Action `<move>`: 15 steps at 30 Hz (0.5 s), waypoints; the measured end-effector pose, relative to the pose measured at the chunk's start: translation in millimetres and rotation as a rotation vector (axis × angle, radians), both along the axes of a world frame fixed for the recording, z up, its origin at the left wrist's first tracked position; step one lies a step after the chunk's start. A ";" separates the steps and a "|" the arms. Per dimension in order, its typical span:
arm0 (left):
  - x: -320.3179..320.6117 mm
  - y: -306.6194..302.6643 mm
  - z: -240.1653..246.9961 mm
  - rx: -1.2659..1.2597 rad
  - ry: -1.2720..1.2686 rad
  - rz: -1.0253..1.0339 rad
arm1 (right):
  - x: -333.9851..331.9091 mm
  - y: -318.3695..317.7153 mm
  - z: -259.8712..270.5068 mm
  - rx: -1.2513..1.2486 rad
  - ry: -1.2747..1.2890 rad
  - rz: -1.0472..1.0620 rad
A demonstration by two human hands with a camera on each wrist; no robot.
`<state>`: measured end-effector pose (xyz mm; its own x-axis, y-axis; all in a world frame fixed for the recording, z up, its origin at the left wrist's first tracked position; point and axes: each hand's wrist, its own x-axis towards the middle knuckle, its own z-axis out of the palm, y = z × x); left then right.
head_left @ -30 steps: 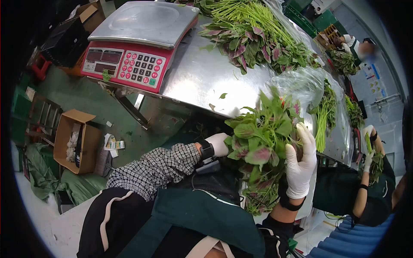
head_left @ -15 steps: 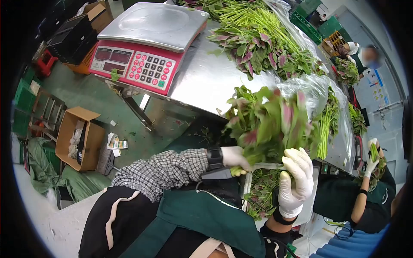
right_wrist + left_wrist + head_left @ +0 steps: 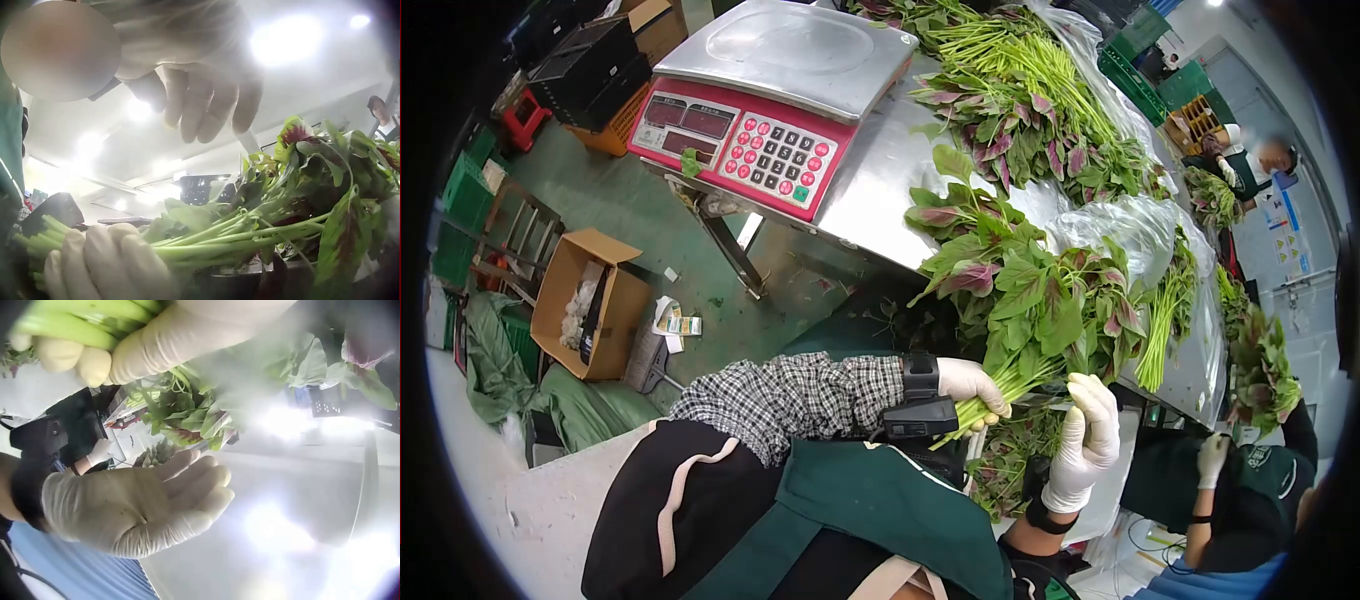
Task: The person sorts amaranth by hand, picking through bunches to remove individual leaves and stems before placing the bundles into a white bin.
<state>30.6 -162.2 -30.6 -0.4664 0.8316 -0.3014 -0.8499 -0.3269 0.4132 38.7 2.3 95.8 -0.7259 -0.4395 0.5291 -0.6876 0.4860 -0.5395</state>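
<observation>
In the head view the gloved left hand [image 3: 972, 388] grips a bunch of leafy greens [image 3: 1025, 300] by its pale stems, the leaves fanning up and right. The left wrist view shows its thumb and fingers [image 3: 59, 353] wrapped round the stems. Just right of the stems, the gloved right hand [image 3: 1084, 440] is held up with relaxed, slightly bent fingers and nothing in it. In the right wrist view the right hand [image 3: 200, 94] hangs above the stems [image 3: 237, 244] without touching them. Below both hands, more loose leaves [image 3: 1005, 460] lie in a light-coloured container [image 3: 1112, 480].
A red scale [image 3: 740, 150] stands on the metal table [image 3: 865, 205]. Behind lies a large heap of greens [image 3: 1040, 110], with plastic film [image 3: 1125, 235] beside it. A cardboard box [image 3: 615, 310] is on the floor at left. Another person [image 3: 1230, 480] works at right.
The left hand has come right and slightly lower, raising the bunch so that its stems and spread leaves show. The right hand has moved down, off the leaves. The view has shifted slightly.
</observation>
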 end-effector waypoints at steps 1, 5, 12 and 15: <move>0.1 1.1 -1.5 0.020 -0.017 -0.007 | 0.6 1.6 -2.3 -0.008 -0.017 -0.003; 1.1 4.8 -9.6 0.107 -0.073 -0.015 | 3.3 8.8 -12.9 -0.044 -0.097 -0.019; 5.4 11.7 -19.6 -0.074 -0.050 0.056 | 10.6 26.2 -37.0 -0.079 -0.294 -0.089; 5.7 12.9 -22.7 -0.114 -0.022 0.065 | 14.7 34.3 -48.4 -0.045 -0.389 -0.118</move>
<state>36.2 -149.3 -53.3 -0.5103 0.7598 -0.4029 -0.8378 -0.3335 0.4323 53.4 36.5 47.4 -0.9196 -0.3241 0.2220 -0.3690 0.5188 -0.7712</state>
